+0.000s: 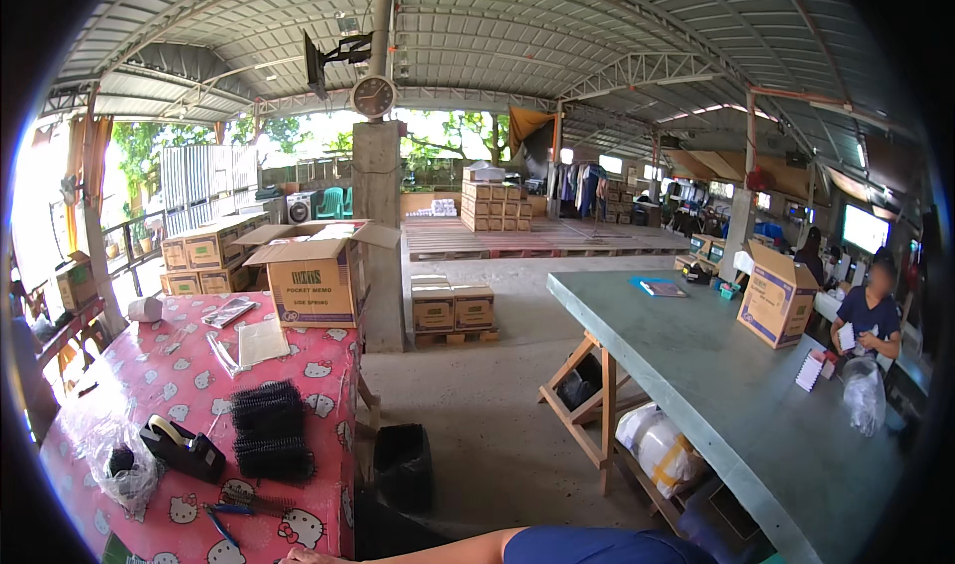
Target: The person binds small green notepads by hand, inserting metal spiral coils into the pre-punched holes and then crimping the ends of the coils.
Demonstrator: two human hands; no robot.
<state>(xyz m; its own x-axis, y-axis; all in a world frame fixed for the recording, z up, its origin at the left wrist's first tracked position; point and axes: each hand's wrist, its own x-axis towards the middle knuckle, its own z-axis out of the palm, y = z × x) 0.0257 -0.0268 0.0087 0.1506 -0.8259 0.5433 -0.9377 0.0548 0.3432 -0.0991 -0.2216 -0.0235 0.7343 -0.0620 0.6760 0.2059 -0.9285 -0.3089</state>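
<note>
My right arm, in a blue sleeve, reaches leftward along the lower edge. Only a sliver of my right hand [310, 557] shows at the front of the pink patterned table [199, 365]; its fingers are cut off by the edge. My left hand is out of view. Nearest the right hand lie blue-handled pliers [227, 520] and a loose dark wire coil [267, 502]. Beyond them is a stack of black spiral binding coils [269, 433]. To its left stand a black tape dispenser [184, 447] and a crumpled clear plastic bag [121, 465] with something black inside.
An open carton [316, 281] stands at the pink table's far end. Below that table's right side is a black bin [403, 465]. At right, a green table [686, 365] bears another open carton [776, 300]; a seated co-worker [867, 320] is beyond it. A concrete pillar [378, 186] rises behind.
</note>
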